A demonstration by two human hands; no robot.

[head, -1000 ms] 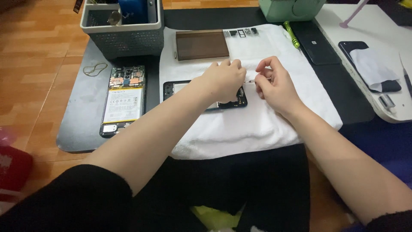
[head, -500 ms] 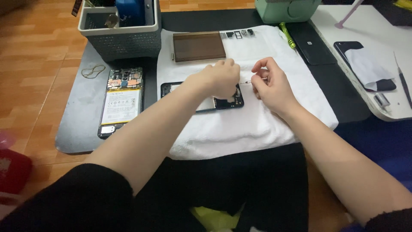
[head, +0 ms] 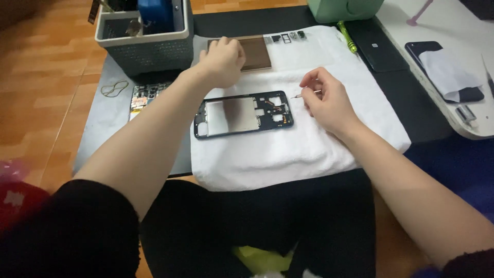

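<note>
While right hand (head: pixel 324 103) pinches a tool, black phone frame (head: pixel 243 114) lies stripped.

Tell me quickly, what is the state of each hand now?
Left hand: loosely closed over the brown flat rectangular panel; whether it grips anything cannot be told.
Right hand: pinched shut on a thin pointed metal tool.

A dark rubber work mat (head: pixel 406 110) covers the wooden floor (head: pixel 46 77). On the mat lie a folded white towel (head: pixel 288 154), a grey plastic basket (head: pixel 146 46) at its far left corner and a yellow rubber band (head: pixel 114 89) near its left edge.
</note>
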